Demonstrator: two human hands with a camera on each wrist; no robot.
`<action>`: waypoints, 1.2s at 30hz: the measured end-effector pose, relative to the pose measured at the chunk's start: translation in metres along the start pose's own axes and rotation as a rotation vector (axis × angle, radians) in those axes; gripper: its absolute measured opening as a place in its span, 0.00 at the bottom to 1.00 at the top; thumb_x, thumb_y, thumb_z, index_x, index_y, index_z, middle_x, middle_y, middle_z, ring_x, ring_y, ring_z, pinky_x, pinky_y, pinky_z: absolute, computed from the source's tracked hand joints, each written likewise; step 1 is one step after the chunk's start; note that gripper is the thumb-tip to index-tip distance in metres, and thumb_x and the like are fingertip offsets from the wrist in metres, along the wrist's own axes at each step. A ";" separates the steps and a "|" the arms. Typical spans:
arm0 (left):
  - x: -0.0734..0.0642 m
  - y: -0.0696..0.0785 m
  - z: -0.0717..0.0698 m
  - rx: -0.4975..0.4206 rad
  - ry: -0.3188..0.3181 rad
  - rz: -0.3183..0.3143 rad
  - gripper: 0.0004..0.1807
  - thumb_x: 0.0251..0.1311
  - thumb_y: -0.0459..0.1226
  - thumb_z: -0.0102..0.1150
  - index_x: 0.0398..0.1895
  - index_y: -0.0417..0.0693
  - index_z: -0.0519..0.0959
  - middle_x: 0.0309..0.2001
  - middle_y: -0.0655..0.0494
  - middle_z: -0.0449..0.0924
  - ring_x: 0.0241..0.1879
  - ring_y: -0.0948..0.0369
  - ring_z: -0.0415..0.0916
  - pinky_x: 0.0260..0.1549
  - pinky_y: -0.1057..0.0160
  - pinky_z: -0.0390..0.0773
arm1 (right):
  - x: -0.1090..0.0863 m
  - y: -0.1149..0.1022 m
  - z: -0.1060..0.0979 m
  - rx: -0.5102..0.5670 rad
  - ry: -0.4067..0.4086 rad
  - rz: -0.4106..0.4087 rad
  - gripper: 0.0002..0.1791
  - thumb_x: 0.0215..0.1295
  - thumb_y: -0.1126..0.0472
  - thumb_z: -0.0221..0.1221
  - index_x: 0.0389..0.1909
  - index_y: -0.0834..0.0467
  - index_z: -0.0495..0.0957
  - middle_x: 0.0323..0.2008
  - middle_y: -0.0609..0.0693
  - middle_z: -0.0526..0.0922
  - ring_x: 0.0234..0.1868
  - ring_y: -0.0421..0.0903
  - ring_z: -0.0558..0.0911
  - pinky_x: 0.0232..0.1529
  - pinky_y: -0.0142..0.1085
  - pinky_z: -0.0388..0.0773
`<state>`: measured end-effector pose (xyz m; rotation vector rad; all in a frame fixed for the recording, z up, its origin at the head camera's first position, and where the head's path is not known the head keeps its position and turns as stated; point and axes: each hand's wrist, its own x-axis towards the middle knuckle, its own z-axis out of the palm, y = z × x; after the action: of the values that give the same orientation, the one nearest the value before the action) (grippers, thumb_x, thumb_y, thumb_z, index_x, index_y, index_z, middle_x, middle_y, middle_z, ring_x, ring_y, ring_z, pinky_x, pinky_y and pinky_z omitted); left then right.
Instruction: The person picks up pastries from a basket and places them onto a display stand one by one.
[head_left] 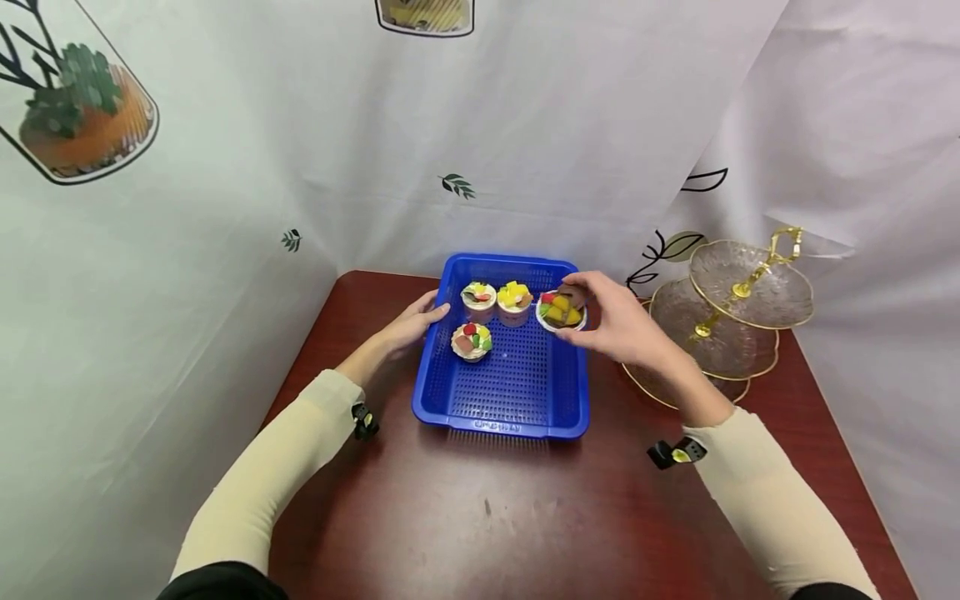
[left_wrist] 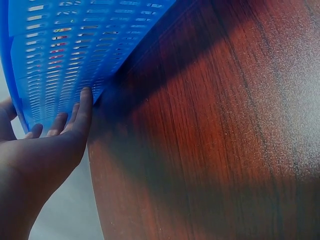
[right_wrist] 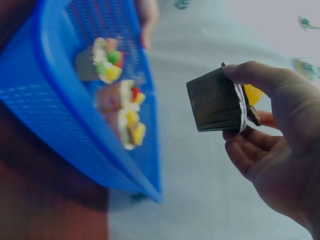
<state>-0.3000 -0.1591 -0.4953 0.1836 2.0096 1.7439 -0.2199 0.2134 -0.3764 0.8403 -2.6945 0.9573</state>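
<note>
Tabletop [head_left: 510,517], dark red woodgrain, carries everything. Tiered stand [head_left: 723,333] on the right: three clear, gold-rimmed plates, gold handle, behind the right forearm. Blue basket [head_left: 504,375] mid-table, flat, opening up, long axis seems to run away from the person.

Left hand [head_left: 408,325] at basket's left wall: thumb over the rim, fingers nearly straight along the slotted outside. Grip is thumb one side, fingers the other, wall between.

Right hand [head_left: 618,325] has the fruit-topped cupcake [head_left: 561,310]: dark cup, white rim, yellow, red, green and brown toppings. Grip opened to about cup width, thumb and fingers on opposite sides near the rim, palm clear of the cup. Cupcake is in the air, clear of the basket, in line with its right side in the head view. Toppings face up, base down, axis close to upright; exact tilt can't tell.

Other three in basket, upright: yellow-topped cupcake [head_left: 513,302] and cream-topped cupcake [head_left: 478,302] side by side at the back, red-and-green-topped cupcake [head_left: 472,342] nearer the person.
</note>
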 end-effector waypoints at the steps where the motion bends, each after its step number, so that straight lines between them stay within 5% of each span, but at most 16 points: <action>1: 0.000 0.000 0.000 0.001 0.000 0.000 0.36 0.71 0.54 0.50 0.78 0.61 0.52 0.73 0.48 0.60 0.66 0.45 0.68 0.60 0.39 0.69 | -0.003 -0.001 -0.007 0.004 0.014 0.006 0.42 0.49 0.50 0.77 0.63 0.58 0.69 0.51 0.50 0.78 0.44 0.46 0.78 0.44 0.43 0.76; 6: 0.000 0.001 0.000 -0.013 0.001 0.001 0.37 0.70 0.55 0.52 0.77 0.61 0.52 0.73 0.48 0.60 0.65 0.46 0.68 0.60 0.40 0.70 | -0.020 -0.004 -0.034 0.027 0.077 0.052 0.41 0.49 0.52 0.77 0.63 0.55 0.69 0.47 0.47 0.78 0.35 0.43 0.80 0.33 0.31 0.78; 13: -0.001 0.002 -0.001 -0.027 0.005 0.003 0.32 0.74 0.50 0.49 0.77 0.60 0.53 0.71 0.46 0.62 0.63 0.45 0.71 0.57 0.41 0.74 | -0.044 0.001 -0.057 0.016 0.199 0.074 0.43 0.45 0.60 0.79 0.63 0.60 0.68 0.52 0.51 0.79 0.45 0.48 0.80 0.47 0.21 0.70; 22: -0.001 0.003 0.000 -0.003 0.002 0.005 0.33 0.74 0.51 0.48 0.77 0.61 0.52 0.72 0.47 0.61 0.65 0.46 0.69 0.59 0.40 0.70 | -0.070 0.006 -0.080 0.018 0.332 0.072 0.46 0.38 0.71 0.79 0.63 0.60 0.69 0.49 0.51 0.79 0.47 0.33 0.75 0.48 0.20 0.71; 29: -0.001 0.001 0.000 -0.006 0.004 -0.001 0.35 0.71 0.53 0.51 0.77 0.62 0.53 0.71 0.48 0.63 0.63 0.46 0.70 0.57 0.41 0.73 | -0.093 0.015 -0.097 0.134 0.446 0.151 0.47 0.34 0.82 0.75 0.62 0.65 0.70 0.50 0.46 0.78 0.48 0.37 0.77 0.48 0.20 0.73; 36: 0.000 0.000 0.000 -0.017 0.000 0.005 0.33 0.73 0.52 0.50 0.76 0.62 0.54 0.71 0.47 0.63 0.62 0.45 0.72 0.54 0.42 0.76 | -0.114 0.022 -0.120 0.143 0.559 0.205 0.48 0.36 0.84 0.72 0.64 0.62 0.69 0.52 0.44 0.79 0.48 0.38 0.78 0.47 0.21 0.72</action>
<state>-0.3005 -0.1591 -0.4949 0.1837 1.9951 1.7640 -0.1413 0.3538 -0.3316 0.2546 -2.2686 1.2217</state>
